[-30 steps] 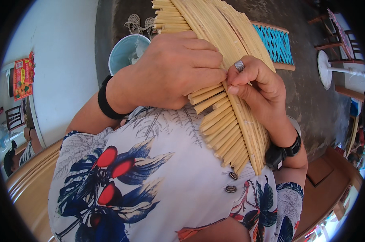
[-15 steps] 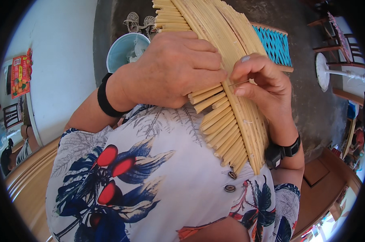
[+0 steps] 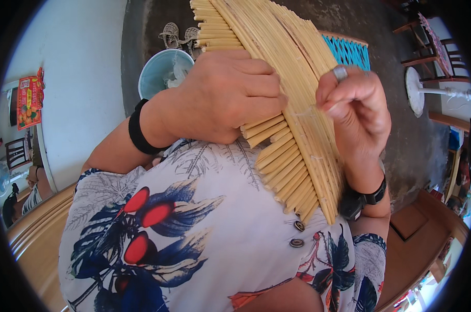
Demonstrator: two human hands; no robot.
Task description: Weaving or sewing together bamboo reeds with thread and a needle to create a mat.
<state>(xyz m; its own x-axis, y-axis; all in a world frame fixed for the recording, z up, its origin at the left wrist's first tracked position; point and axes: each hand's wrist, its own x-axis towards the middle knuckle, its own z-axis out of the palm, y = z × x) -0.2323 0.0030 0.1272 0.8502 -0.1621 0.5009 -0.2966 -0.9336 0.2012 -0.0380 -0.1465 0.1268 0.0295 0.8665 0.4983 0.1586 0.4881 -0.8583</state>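
A fan-shaped mat of pale dry stalks (image 3: 277, 47) lies tilted across my lap and chest. A crosswise layer of short stalk ends (image 3: 287, 171) sticks out along its near left edge. My left hand (image 3: 230, 99) is closed over that edge, its knuckles up and its fingertips hidden. Over the right part of the mat, my right hand (image 3: 357, 104) is raised with thumb and fingers pinched together, a ring on one finger. A fine pale thread (image 3: 304, 111) seems to run from the mat toward this pinch; no needle can be made out now.
Beyond my left wrist stands a light blue bucket (image 3: 160, 70) with a plastic bag inside, near a pair of sandals (image 3: 171, 35). A low stool with blue webbing (image 3: 347, 52) is behind the mat. Chairs (image 3: 435, 49) and a white round-based stand (image 3: 415, 92) are at the far right.
My right hand has pulled away from the mat's edge, up and to the right, and its fingers have curled closer. The thin needle-like line between them no longer shows. My left hand keeps its grip.
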